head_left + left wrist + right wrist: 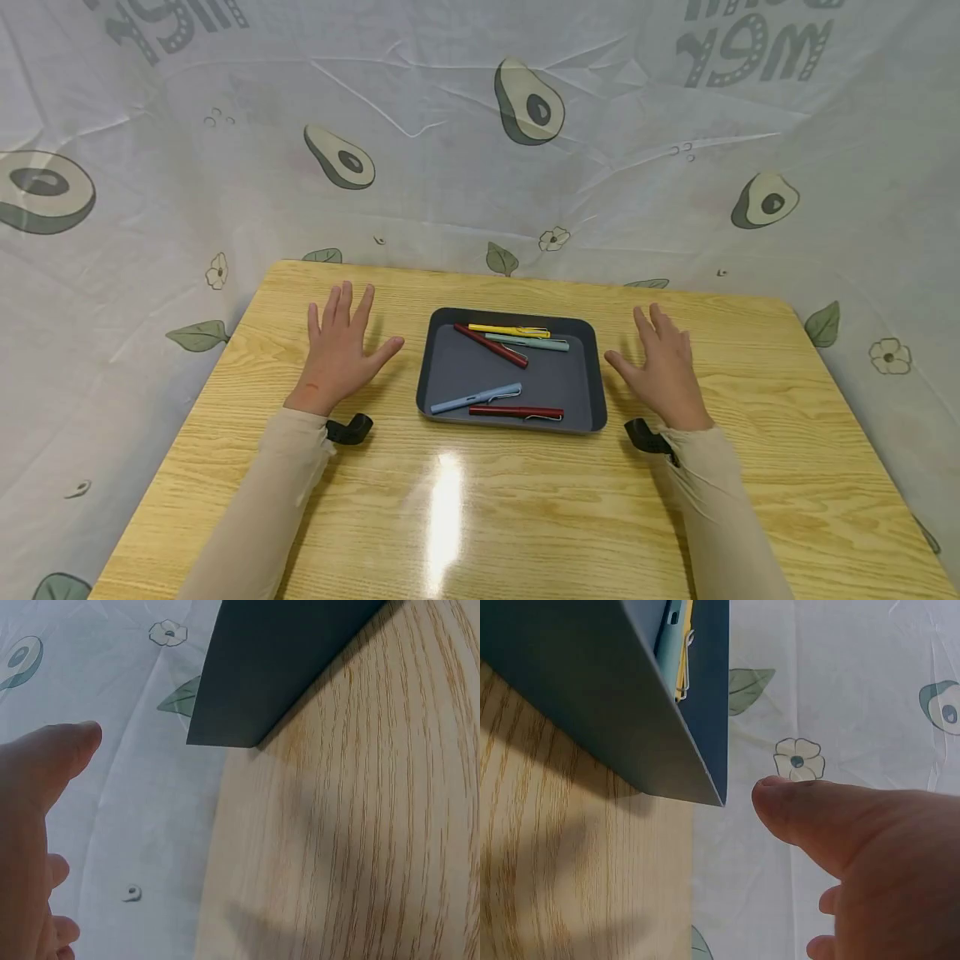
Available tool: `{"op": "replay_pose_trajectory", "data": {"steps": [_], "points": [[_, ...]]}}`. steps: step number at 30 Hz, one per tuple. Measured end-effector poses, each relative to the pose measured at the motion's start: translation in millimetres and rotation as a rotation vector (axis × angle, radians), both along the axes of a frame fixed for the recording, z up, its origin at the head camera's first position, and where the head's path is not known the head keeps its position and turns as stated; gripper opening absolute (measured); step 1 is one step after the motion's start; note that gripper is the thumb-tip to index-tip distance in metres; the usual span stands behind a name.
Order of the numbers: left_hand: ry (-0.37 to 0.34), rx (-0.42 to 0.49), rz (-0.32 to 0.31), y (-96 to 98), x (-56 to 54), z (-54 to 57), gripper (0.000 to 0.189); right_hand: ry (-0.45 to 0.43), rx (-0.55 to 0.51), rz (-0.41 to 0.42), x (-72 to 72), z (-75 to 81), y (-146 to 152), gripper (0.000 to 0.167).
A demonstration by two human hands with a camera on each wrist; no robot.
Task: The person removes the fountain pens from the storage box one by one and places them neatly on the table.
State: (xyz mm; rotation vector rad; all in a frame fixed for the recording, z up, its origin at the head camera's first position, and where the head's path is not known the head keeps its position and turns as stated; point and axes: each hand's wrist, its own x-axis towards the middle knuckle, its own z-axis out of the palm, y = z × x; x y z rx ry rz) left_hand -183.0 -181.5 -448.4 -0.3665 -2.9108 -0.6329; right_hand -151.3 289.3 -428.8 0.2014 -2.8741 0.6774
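A dark grey tray [540, 379] stands on the table with several pens in it. Toward its back lie a yellow pen [510, 331], a pale green pen [527, 342] and a slanting dark red pen [491, 346]. Along the front are a light blue pen [476, 398] and another dark red pen [516, 412]. To the left of the tray, my left hand [341, 354] has its fingers spread and holds nothing. My right hand [663, 367] is at the tray's right, fingers extended, thumb toward the rim and apart from it. In the right wrist view the tray wall [592, 697] partly hides the pens.
The wooden table [360, 517] extends around the tray, with a bright reflection in front. Behind it hangs a pale cloth [435, 192] printed with avocados and leaves. Black wrist mounts [349, 429] sit at both cuffs.
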Motion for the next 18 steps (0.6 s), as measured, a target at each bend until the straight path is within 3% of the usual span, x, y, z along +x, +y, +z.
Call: {"op": "replay_pose_trajectory", "data": {"steps": [10, 18], "points": [[-0.087, 0.083, -0.073, 1.9, -2.2, -4.4, 0.096, -0.119, -0.022, 0.003, 0.9, 3.6, -3.9, 0.079], [-0.162, 0.175, -0.175, 9.9, -4.2, -13.2, 0.093, -0.054, 0.011, 0.087, -0.1, 1.2, -9.5, 0.06]]}}
